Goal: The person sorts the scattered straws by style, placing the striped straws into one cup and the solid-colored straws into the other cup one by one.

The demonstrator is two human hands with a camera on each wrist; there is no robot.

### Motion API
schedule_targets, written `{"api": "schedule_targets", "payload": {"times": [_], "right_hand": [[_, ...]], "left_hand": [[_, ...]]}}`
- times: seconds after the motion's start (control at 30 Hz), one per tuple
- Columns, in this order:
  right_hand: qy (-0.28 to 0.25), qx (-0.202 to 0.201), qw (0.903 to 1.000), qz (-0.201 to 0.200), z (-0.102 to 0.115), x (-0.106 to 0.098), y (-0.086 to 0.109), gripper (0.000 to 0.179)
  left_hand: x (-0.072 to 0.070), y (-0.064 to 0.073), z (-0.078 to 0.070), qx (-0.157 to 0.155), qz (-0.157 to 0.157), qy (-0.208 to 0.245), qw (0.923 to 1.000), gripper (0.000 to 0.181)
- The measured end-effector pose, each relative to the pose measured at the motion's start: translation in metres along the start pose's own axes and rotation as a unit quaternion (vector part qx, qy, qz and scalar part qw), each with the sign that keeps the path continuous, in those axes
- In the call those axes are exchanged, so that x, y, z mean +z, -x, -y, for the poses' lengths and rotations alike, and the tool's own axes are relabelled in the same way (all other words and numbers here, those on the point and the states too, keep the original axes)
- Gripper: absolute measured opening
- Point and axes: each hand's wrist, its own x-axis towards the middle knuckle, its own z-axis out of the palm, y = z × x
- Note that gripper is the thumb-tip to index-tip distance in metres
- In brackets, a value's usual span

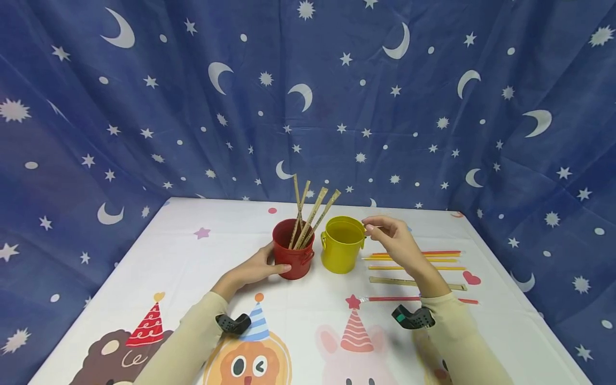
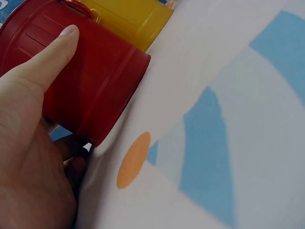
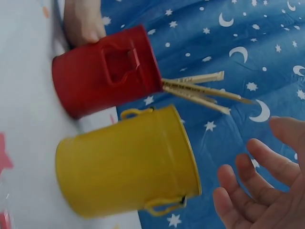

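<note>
My left hand (image 1: 254, 267) holds a small red metal bucket (image 1: 294, 264) from its left side. In the left wrist view the thumb lies along the bucket's wall and the other fingers go behind it, partly hidden. Several slim sticks in printed tan paper sleeves (image 3: 200, 90) stand in the red bucket, leaning to the right. Close by on the right stands a yellow metal bucket (image 3: 126, 164), upright on the table. Beside its rim is my right hand (image 1: 397, 243), with loosely bent fingers spread apart in the right wrist view and nothing between them.
On the right of the table lie several thin red, orange and yellow sticks (image 1: 416, 268) and one tan paper-sleeved stick (image 1: 392, 281). A white tablecloth (image 1: 216, 256) with cartoon animals covers the table. Behind hangs a blue star-and-moon curtain (image 1: 308, 144).
</note>
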Motion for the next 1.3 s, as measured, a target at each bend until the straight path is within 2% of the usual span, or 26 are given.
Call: {"api": "schedule_targets", "payload": {"times": [0.2,0.53,0.77,0.87,1.07,1.3], "right_hand": [[0.018,0.006,0.9997,0.016,-0.011,-0.011,0.013,0.036],[0.043,0.032,0.9974,0.049,-0.033,-0.021,0.032,0.034],[0.063,0.023,0.9958,0.063,-0.05,-0.035,0.041,0.031],[0.07,0.031,0.9948,0.068,-0.059,-0.039,0.045,0.034],[0.083,0.057,0.9916,0.08,-0.073,-0.047,0.055,0.039],[0.132,0.051,0.9852,0.097,-0.094,-0.057,0.061,0.032]], "left_hand": [[0.001,-0.001,-0.001,0.001,-0.002,-0.009,1.0,0.094],[0.003,0.002,0.001,-0.001,0.002,0.008,1.0,0.094],[0.003,0.001,-0.001,-0.001,0.0,0.002,1.0,0.093],[0.001,0.001,-0.002,0.002,-0.002,0.001,1.0,0.093],[0.001,0.0,-0.002,0.006,0.002,0.002,1.0,0.096],[0.002,0.0,-0.002,0.007,-0.002,0.008,0.9999,0.095]]}}
